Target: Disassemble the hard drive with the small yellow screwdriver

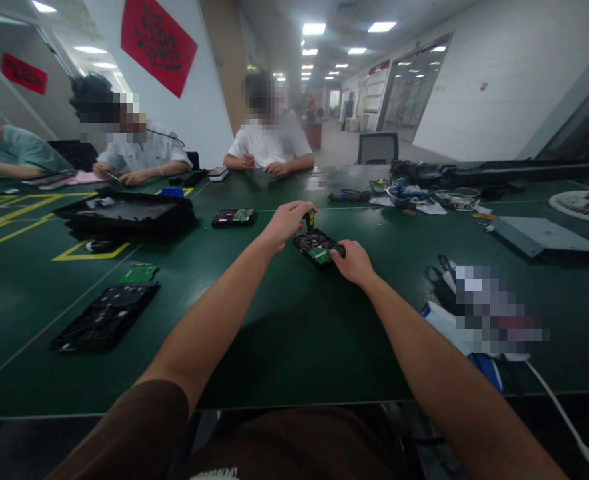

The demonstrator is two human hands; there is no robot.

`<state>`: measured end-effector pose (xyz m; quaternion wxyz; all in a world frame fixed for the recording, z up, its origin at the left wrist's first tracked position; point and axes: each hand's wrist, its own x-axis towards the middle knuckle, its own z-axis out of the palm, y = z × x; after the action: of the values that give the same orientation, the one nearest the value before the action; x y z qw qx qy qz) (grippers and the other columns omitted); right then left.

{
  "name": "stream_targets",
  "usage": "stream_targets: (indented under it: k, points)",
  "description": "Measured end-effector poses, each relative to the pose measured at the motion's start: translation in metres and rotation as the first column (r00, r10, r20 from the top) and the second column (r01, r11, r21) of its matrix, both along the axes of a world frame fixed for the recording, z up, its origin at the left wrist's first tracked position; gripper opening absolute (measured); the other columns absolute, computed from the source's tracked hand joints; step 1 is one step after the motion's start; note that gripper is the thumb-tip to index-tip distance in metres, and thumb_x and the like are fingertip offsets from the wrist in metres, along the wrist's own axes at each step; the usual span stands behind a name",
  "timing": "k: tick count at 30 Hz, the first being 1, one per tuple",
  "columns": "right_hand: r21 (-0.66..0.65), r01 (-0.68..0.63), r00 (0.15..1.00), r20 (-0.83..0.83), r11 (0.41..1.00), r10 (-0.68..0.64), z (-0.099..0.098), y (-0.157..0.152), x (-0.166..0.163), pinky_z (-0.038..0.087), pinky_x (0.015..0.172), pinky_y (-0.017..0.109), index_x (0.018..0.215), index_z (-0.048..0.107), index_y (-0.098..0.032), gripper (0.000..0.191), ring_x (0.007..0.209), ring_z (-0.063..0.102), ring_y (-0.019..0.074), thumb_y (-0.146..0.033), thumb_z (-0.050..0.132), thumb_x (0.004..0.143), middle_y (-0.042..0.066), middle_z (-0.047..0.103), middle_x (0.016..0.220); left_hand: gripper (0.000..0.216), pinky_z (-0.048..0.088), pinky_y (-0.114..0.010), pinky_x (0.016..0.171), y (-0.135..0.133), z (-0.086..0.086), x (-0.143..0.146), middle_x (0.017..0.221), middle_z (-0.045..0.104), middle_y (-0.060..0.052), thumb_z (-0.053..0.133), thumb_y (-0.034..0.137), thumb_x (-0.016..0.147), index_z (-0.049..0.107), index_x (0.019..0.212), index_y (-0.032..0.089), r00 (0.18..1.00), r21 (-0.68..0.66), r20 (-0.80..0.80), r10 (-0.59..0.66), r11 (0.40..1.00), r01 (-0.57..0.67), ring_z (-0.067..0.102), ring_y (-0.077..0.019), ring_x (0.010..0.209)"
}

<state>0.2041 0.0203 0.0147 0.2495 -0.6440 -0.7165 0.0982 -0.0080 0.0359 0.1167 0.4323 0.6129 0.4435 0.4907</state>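
A black hard drive (318, 248) with a green circuit board face-up lies on the green table (294, 347) ahead of me. My left hand (288, 222) is closed round a small screwdriver (309, 219) with a yellow-and-black handle, held upright over the drive's far end. My right hand (354, 263) grips the drive's near right corner, fingers curled on its edge.
A second drive (234, 217) lies farther back. A black tray (124, 215) and a flat black part (105, 316) with a green board (139, 273) sit at left. Scissors (439, 269), cables (404, 190) and a grey box (544, 238) are at right. Three people sit across the table.
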Motion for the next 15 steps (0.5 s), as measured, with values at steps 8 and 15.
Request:
stream_targets:
  k: [8, 15]
  points:
    - [0.016, -0.009, 1.000, 0.028, 1.000, 0.009, 0.0010, -0.0014, 0.0002, 0.048, 0.099, 0.036, 0.134, 0.063, -0.014, 0.041, 0.117, 0.064, 0.0280, -0.040, 0.057, 0.102, 0.017, 0.066, 0.130, 0.023, 0.062, -0.032, 0.070, -0.0072, 0.0055, 0.0013, 0.093, 0.075, -0.013, 0.058, 0.036, 0.097, 0.066, 0.098, 0.014, 0.917, -0.283, 0.345, -0.199, 0.910, 0.304, 0.075, -0.0219, 0.076]
    - [0.018, -0.012, 1.000, 0.026, 1.000, 0.012, 0.0005, -0.0005, 0.0000, 0.048, 0.099, 0.036, 0.134, 0.063, -0.014, 0.041, 0.117, 0.064, 0.0278, -0.039, 0.057, 0.103, 0.017, 0.066, 0.130, 0.028, 0.060, -0.028, 0.063, -0.0056, 0.0026, 0.0036, 0.090, 0.070, -0.013, 0.062, 0.041, 0.098, 0.068, 0.097, 0.013, 0.930, -0.286, 0.333, -0.154, 0.923, 0.256, 0.074, -0.0200, 0.072]
